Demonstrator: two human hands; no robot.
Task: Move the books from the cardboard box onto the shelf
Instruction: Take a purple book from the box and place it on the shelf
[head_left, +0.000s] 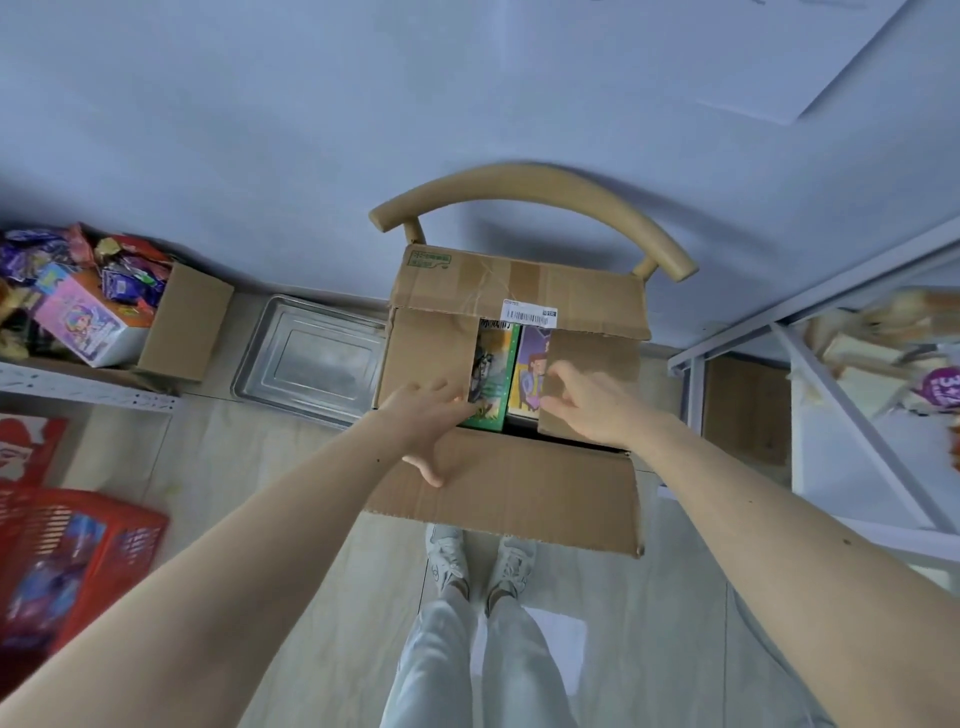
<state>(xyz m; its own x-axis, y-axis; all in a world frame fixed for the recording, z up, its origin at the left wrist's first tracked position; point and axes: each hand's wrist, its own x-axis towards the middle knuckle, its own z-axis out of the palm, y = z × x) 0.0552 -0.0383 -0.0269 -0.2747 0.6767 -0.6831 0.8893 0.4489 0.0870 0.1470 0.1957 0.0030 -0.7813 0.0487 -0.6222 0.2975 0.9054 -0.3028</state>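
A cardboard box (519, 483) sits on a wooden chair (535, 192) in front of me. Between its partly opened flaps two books show: one with a green cover (493, 364) and one with a purple and yellow cover (530, 369). My left hand (431, 421) rests on the left inner flap (431, 353), fingertips at its edge over the green book. My right hand (587, 400) grips the edge of the right inner flap (597, 374). The white metal shelf (841, 415) stands to the right.
A metal tray (311, 358) lies on the floor left of the chair. Another shelf at left holds a small carton (187, 322) and snack packets. A red basket (67, 561) stands at lower left. My feet (478, 561) are just below the box.
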